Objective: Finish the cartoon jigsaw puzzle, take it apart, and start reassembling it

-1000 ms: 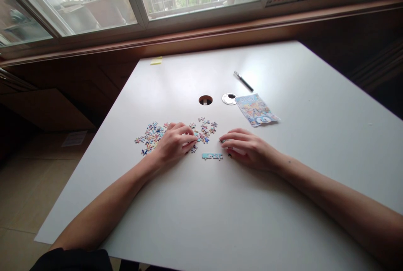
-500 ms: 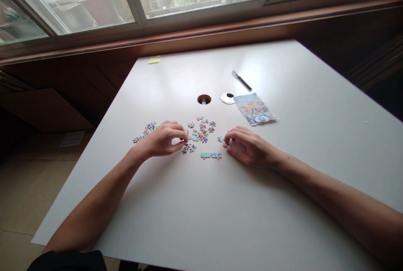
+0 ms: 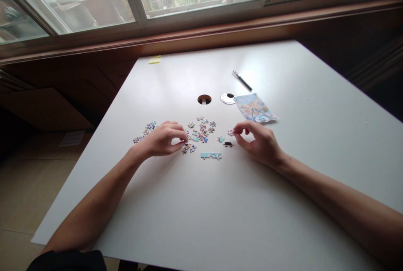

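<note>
My left hand (image 3: 166, 139) is closed in a pinch at the left side of the loose jigsaw pieces (image 3: 203, 130), with a small dark jigsaw piece at its fingertips, partly hidden. To the right, my right hand (image 3: 260, 142) pinches the edge of a pale jigsaw piece (image 3: 230, 133) between thumb and forefinger. Just below and left of it lie a black jigsaw piece (image 3: 228, 144) and a teal one (image 3: 221, 139). Between the hands, nearer to me, several joined pieces make a light-blue strip (image 3: 210, 155).
Another cluster of jigsaw pieces (image 3: 145, 131) lies left, behind my left wrist. Beyond the hands are a colourful picture sheet (image 3: 255, 107), a black pen (image 3: 242, 80), a round cable hole (image 3: 204, 100) and its metal cover (image 3: 226, 98). A yellow note (image 3: 154, 59) sticks at the far edge.
My right hand has moved up and right, away from the black piece, which now shows fully. A pale piece now shows at its fingertips. My left hand has stayed in place.
</note>
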A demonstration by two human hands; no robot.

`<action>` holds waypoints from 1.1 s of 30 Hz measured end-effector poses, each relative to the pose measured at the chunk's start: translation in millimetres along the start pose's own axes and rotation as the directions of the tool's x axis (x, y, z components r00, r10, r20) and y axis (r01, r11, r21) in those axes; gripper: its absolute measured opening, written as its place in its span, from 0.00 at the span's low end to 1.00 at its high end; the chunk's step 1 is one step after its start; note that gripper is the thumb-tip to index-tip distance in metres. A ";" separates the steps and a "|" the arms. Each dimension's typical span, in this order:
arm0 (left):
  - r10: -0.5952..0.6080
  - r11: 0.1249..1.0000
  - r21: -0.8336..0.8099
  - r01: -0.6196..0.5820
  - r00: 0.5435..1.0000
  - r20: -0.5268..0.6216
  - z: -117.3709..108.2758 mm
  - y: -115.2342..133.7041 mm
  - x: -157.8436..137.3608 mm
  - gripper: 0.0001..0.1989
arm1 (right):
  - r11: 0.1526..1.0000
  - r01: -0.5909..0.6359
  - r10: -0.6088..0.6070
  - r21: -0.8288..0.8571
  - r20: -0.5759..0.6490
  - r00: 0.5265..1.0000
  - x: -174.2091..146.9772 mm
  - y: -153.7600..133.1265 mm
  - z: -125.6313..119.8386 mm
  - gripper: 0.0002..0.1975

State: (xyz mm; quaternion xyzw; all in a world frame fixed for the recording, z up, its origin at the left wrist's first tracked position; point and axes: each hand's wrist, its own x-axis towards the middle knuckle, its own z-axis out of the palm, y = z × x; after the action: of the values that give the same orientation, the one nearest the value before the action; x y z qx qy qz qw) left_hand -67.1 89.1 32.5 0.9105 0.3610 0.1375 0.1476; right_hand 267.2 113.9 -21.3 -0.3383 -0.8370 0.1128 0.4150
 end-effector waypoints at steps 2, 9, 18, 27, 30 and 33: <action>-0.001 1.000 0.002 0.001 1.000 -0.008 0.1 -0.2 0.4 0.07 | 0.998 -0.024 0.021 -0.050 -0.070 0.997 -0.3 0.2 0.1 0.13; 0.014 1.000 -0.003 -0.014 1.000 -0.016 -0.1 0.6 1.4 0.07 | 0.998 0.049 -0.049 -0.037 0.001 0.999 1.8 -0.1 -0.2 0.10; 0.014 1.000 -0.004 -0.015 1.000 -0.023 -1.4 0.8 2.7 0.07 | 0.996 0.084 -0.086 0.021 0.143 0.986 3.8 1.8 8.0 0.15; -0.016 1.000 0.009 0.015 1.000 0.002 -5.7 -4.7 -1.7 0.08 | 0.991 0.098 -0.080 -0.091 0.178 0.981 5.2 4.5 1.9 0.13; -0.019 1.000 0.014 0.019 1.000 0.001 -6.4 -5.7 -1.6 0.09 | 0.985 0.123 -0.091 -0.123 0.234 0.968 6.1 1.5 0.4 0.16; -0.022 1.000 0.015 0.022 1.000 -0.006 -6.0 -6.3 -1.7 0.09 | 0.973 0.134 -0.072 -0.190 0.299 0.952 6.0 -1.1 -0.2 0.20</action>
State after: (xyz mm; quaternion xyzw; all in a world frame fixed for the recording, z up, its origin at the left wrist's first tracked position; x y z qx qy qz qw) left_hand -74.3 93.3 35.5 0.9072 0.3724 0.1359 0.1411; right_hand 264.3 117.0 -16.9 -0.3153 -0.9125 0.0509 0.2556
